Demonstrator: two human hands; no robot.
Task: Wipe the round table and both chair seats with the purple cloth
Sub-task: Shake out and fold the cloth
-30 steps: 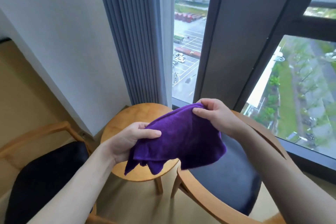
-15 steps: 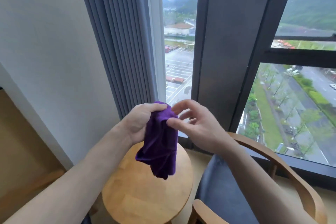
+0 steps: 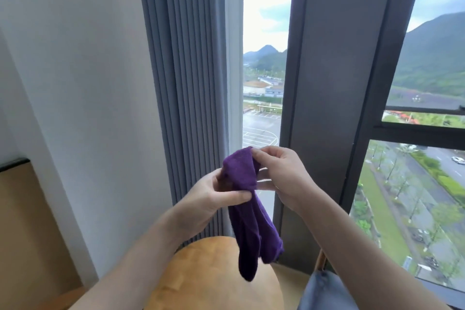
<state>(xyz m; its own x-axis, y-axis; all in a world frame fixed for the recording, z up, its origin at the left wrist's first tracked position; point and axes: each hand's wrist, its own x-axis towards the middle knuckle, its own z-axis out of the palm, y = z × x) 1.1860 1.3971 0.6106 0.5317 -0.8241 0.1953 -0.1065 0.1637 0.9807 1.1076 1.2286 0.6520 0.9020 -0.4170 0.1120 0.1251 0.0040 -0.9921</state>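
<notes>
Hanging in mid-air above the round wooden desk (image 3: 216,282), the purple cloth (image 3: 247,209) is bunched into a long, narrow drape, its lower end dangling over the far part of the desktop without touching it. The left hand (image 3: 214,195) grips the cloth partway down, thumb pressed across the fabric against the curled fingers. The right hand (image 3: 281,178) pinches the cloth's top fold between thumb and forefinger, the other fingers loosely spread behind it. Both forearms reach in from the bottom edge and cover much of the near side of the desk. At lower right, a grey-blue chair seat (image 3: 324,294) with a sliver of its wooden frame shows beside the right forearm. Behind the hands stand pleated grey curtains (image 3: 186,98), a dark window frame (image 3: 324,98) and a white wall (image 3: 83,83) to the left.
</notes>
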